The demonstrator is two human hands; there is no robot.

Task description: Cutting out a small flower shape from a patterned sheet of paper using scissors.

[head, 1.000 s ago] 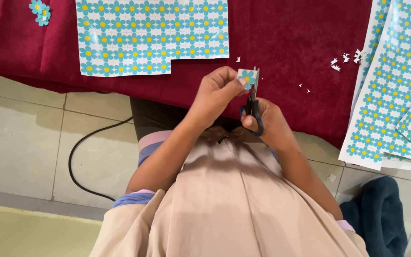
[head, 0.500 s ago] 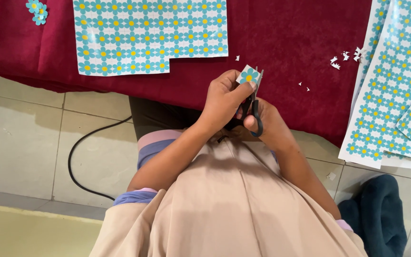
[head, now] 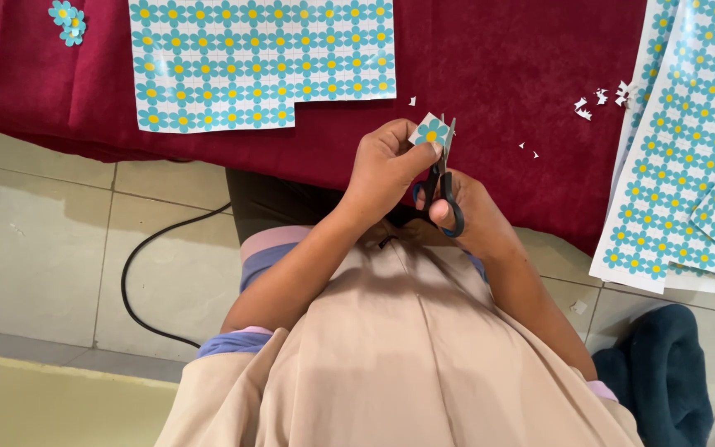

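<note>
My left hand (head: 384, 165) pinches a small paper piece printed with one blue flower (head: 429, 132). My right hand (head: 472, 217) grips black-handled scissors (head: 442, 186), whose blades point up and meet the right edge of that paper piece. Both hands hover over the front edge of a dark red cloth (head: 490, 74). A large sheet of blue flower print (head: 258, 58) with a notch cut from its lower right corner lies flat beyond my hands.
More flower-print sheets (head: 688, 149) are stacked at the right. Cut-out flowers (head: 68, 21) lie at the far left, white paper scraps (head: 602, 98) on the cloth. A black cable (head: 138, 273) loops over the tiled floor, and a dark teal cloth (head: 664, 372) lies at the lower right.
The hands have shifted slightly and the paper piece has turned a little between my fingers while the scissors work along its edge.
</note>
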